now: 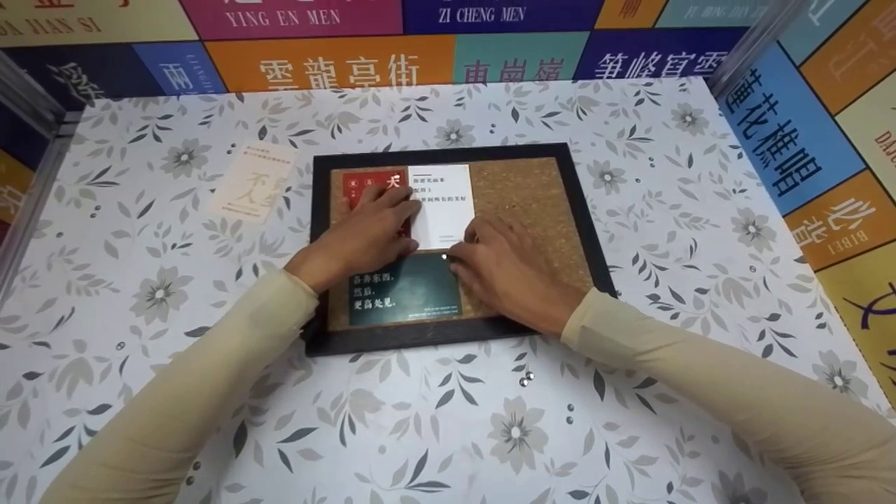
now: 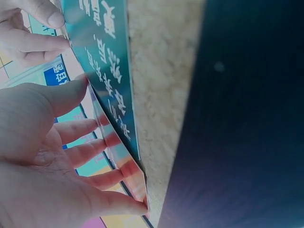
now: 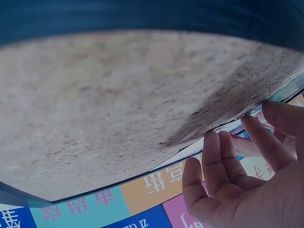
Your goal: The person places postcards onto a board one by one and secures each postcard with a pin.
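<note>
A black-framed corkboard lies on the table, holding a red card, a white card to its right and a dark green card below. My left hand rests across the red card, its fingers spread and reaching the white card's left edge. At the white card's lower right corner, my right hand touches the cards with bent fingers. In the right wrist view its thumb and forefinger stand apart. A small shiny dot, perhaps a thumbtack, lies beside these fingertips.
A pale pink card lies on the flower-patterned tabletop, left of the board. Two small shiny round pieces lie in front of the frame. Colourful lettered panels stand along the back and right.
</note>
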The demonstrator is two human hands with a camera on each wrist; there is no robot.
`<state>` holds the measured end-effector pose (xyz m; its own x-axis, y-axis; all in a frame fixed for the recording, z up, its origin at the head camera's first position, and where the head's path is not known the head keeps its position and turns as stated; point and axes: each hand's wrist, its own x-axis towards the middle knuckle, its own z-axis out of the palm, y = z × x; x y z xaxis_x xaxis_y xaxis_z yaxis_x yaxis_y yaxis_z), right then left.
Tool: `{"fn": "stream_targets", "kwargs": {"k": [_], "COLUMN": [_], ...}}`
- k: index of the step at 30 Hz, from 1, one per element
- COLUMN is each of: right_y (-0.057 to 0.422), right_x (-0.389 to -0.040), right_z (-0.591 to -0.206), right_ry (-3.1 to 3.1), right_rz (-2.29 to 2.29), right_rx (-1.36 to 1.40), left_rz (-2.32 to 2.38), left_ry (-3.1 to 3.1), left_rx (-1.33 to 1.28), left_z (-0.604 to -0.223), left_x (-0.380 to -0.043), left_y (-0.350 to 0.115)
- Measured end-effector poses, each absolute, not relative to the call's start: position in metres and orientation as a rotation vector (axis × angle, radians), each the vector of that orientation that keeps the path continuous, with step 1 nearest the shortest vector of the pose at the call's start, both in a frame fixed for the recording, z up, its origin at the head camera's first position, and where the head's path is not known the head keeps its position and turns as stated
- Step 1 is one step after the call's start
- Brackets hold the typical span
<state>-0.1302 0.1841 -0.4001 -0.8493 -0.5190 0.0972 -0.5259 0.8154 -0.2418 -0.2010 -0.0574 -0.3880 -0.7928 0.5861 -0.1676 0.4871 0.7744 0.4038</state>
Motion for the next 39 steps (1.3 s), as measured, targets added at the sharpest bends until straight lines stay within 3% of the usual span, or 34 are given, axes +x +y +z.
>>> {"fn": "stream_targets", "kwargs": {"k": [13,39], "right_y": [0.193,0.207], "right_x": [-0.117,-0.052], "right_z": [-0.393,-0.391], "right_ry": [-2.862,-2.85], "right_rz": [0.541,0.593], "right_rx": [0.934,0.992], "left_rz": [0.533,0.521], "left_ry": [2.663,2.673], "left_rx": [0.789,0.818], "left_z": [-0.389,-0.391], "left_x": [-0.201,-0.201], "left_y": [-0.058,-0.059]}}
